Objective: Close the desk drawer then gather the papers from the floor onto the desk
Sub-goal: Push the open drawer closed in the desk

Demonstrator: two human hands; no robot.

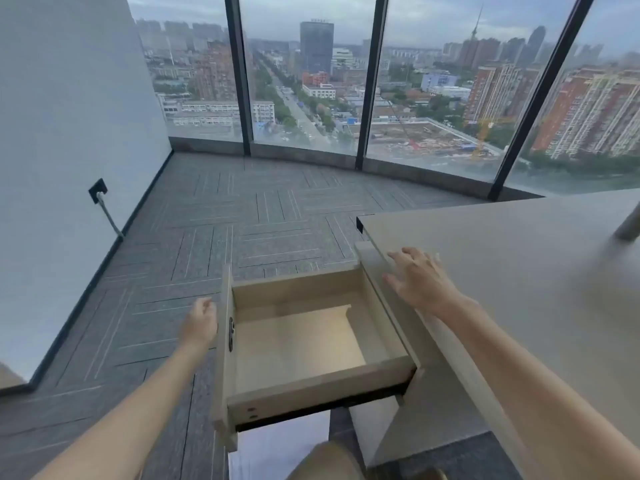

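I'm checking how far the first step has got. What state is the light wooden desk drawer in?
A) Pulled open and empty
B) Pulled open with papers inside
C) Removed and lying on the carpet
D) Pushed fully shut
A: the light wooden desk drawer stands pulled out from the beige desk, its bare bottom visible, with the left hand by its front panel.

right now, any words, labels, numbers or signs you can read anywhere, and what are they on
None can be read.
Tall dark tower outside the window: lettering along its roof edge, too small and blurred to read.
Open drawer, desk, wall socket: no text visible.
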